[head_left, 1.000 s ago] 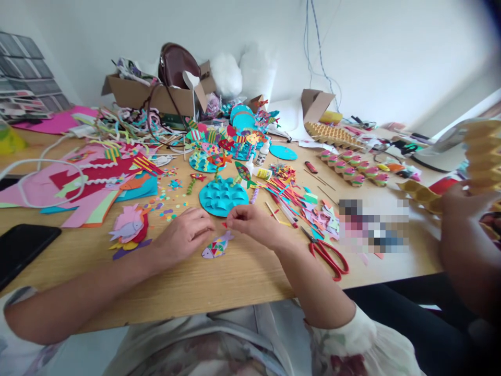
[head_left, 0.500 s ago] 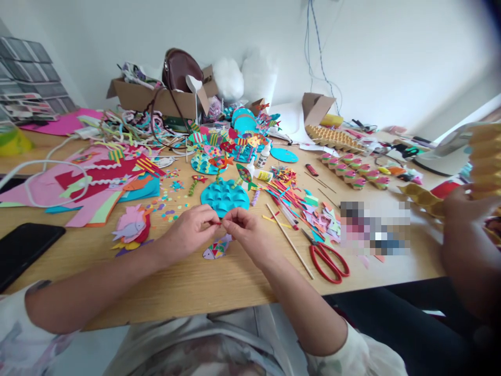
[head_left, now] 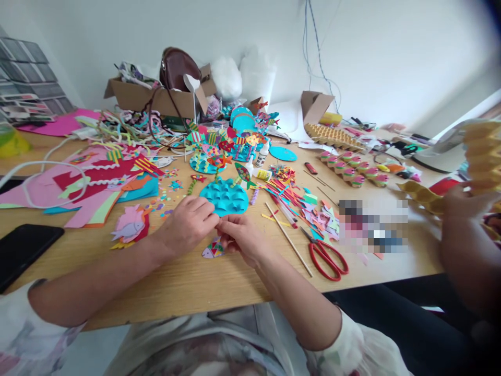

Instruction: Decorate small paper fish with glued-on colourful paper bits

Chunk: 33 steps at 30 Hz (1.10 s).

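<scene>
My left hand [head_left: 191, 221] and my right hand [head_left: 243, 237] meet at their fingertips above the table, both pinched closed. Whatever lies between the fingers is too small and covered to make out. Partly under my right hand, a lilac paper fish [head_left: 212, 251] with coloured triangle patches lies flat on the wood. Just beyond my fingertips sits a turquoise base [head_left: 224, 196] with rows of scalloped paper waves. A green patterned paper fish [head_left: 243, 174] stands up behind its right edge.
Red-handled scissors [head_left: 327, 259] and a wooden stick [head_left: 288, 240] lie to the right, near paper strips [head_left: 284, 190] and scraps. Stacked paper fish [head_left: 130, 225] and a black phone [head_left: 28, 256] are left. Glue bottles [head_left: 263, 156] stand behind. Another person's hand [head_left: 465, 209] holds an egg carton [head_left: 483, 162] far right.
My fingers have curled and turned inward at the pinch. A small red bit seen between them before is now hidden. My right hand covers more of the lilac fish's tail.
</scene>
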Tool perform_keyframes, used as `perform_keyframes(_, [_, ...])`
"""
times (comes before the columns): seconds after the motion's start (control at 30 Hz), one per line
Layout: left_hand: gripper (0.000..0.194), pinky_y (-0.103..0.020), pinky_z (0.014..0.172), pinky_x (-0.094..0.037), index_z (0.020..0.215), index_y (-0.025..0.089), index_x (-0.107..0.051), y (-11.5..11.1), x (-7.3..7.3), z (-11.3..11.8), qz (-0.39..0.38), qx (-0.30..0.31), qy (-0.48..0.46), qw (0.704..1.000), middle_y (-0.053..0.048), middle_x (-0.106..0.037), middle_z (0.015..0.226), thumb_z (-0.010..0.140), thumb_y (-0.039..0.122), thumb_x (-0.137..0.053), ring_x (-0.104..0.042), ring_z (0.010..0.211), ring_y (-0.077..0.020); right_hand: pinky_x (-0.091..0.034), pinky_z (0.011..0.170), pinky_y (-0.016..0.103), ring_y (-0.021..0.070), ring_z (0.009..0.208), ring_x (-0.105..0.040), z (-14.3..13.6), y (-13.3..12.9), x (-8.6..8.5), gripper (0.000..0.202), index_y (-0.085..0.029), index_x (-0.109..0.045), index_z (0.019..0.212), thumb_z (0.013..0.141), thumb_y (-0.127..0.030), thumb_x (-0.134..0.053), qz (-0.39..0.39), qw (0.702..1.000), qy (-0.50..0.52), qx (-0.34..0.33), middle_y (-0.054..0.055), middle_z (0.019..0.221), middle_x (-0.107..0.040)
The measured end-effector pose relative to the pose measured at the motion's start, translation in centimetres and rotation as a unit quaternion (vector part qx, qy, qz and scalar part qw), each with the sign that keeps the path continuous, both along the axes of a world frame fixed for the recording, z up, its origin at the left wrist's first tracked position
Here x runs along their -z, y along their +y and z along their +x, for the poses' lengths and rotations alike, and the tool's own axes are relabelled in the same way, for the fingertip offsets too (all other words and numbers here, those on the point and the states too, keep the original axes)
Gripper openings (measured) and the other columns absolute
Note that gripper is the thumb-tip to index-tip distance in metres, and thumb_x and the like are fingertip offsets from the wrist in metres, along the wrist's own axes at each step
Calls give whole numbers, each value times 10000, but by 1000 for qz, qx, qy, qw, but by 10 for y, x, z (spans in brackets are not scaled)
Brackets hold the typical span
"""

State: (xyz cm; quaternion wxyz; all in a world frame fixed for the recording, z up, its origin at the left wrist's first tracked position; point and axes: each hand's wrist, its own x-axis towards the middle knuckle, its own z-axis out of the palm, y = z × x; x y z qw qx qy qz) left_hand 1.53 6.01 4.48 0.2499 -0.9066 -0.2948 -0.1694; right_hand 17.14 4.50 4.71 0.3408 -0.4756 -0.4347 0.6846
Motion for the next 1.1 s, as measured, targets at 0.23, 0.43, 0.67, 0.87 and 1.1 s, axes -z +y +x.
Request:
perform_keyframes(0.23, [230,-336,681,-379,685,169,-541,-3,-1,-1,1,-6,-1,1000,-42,-514,715,872,146,-409,-455,749,-196,-231,289,138,31,332,-419,-2,1,4,105,-162,-495,584,669,-192,-548,-8,1000,17,11,-77,456,-462])
perform_keyframes(0.43, [207,-341,705,-391,768,163,-583,0,2,-2,-54,-30,-52,997,-57,-543,785,872,169,-404,-477,787,-198,-252,318,143,36,350,-411,1,-1,3,118,-171,-471,605,702,-207,-526,25,1000,-13,-9,-78,461,-446])
perform_keyframes(0.67, [225,-283,720,-428,816,146,-597,4,-2,-3,-285,18,-195,938,-44,-575,822,848,150,-375,-530,807,-158,-307,456,172,61,474,-419,7,1,2,133,-173,-480,621,740,-113,-473,248,936,-243,-60,-63,529,-450])
perform_keyframes(0.87, [155,-258,686,-425,743,167,-593,3,-3,-1,-337,9,-230,913,-17,-573,763,801,159,-450,-534,769,-141,-286,489,188,78,519,-414,9,2,-1,133,-168,-513,623,724,-88,-477,332,881,-329,-74,-53,544,-459])
perform_keyframes(1.1, [135,-246,673,-423,704,166,-578,2,-3,1,-348,1,-278,895,-6,-580,751,786,183,-471,-552,744,-131,-332,491,188,79,520,-441,11,5,9,76,-169,-519,667,740,-173,-497,254,936,-240,-37,-45,583,-494])
